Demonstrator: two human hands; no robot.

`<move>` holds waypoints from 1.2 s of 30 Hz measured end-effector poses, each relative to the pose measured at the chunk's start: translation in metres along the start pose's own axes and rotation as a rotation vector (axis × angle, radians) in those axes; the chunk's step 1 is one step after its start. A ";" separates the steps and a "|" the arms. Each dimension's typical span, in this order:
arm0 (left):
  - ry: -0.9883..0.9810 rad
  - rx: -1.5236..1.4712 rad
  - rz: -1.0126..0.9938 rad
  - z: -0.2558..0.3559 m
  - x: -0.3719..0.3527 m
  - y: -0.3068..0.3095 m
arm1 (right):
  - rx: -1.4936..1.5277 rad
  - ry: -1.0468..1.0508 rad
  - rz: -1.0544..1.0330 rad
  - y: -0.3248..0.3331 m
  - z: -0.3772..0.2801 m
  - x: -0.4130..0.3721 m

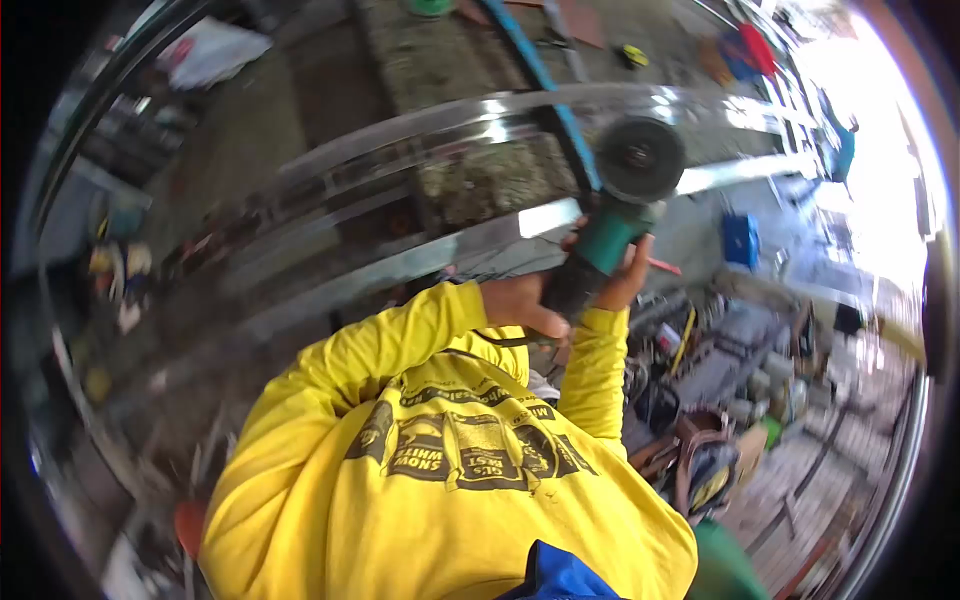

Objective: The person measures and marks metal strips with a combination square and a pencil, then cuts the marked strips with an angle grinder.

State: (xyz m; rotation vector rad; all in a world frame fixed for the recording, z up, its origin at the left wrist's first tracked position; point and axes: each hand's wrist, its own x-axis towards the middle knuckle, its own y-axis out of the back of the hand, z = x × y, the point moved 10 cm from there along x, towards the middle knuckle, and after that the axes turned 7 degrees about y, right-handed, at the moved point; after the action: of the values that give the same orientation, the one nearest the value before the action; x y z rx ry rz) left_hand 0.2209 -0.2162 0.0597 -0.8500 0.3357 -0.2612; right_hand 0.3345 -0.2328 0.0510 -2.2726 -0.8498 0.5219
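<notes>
Head view shows the grinder (605,240) in front of the metal bar (548,219), contact unclear, with fingers of the left hand (518,302) and right hand (624,282) clamped around its body, and we judge that a binding disc (640,160) could kick back toward the sleeves (410,322).

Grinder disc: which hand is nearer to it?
Right. The right hand holds the grinder by its green body, close behind the disc; the left hand is farther back, at the dark rear end.
</notes>
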 end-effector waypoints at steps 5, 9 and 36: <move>-0.188 0.164 0.226 0.017 0.017 0.020 | 0.011 -0.093 -0.151 -0.035 -0.001 0.039; -0.187 0.325 0.341 0.002 0.025 0.065 | -0.076 -0.125 -0.128 -0.042 0.016 0.064; 0.513 1.261 1.156 0.120 -0.283 0.292 | -0.839 -0.600 -0.184 -0.096 0.120 0.058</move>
State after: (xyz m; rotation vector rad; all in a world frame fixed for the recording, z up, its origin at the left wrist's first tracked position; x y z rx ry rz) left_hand 0.0348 0.1521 -0.0387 0.7312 0.9350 0.4043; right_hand 0.2676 -0.0854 0.0245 -2.7496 -1.8319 0.9075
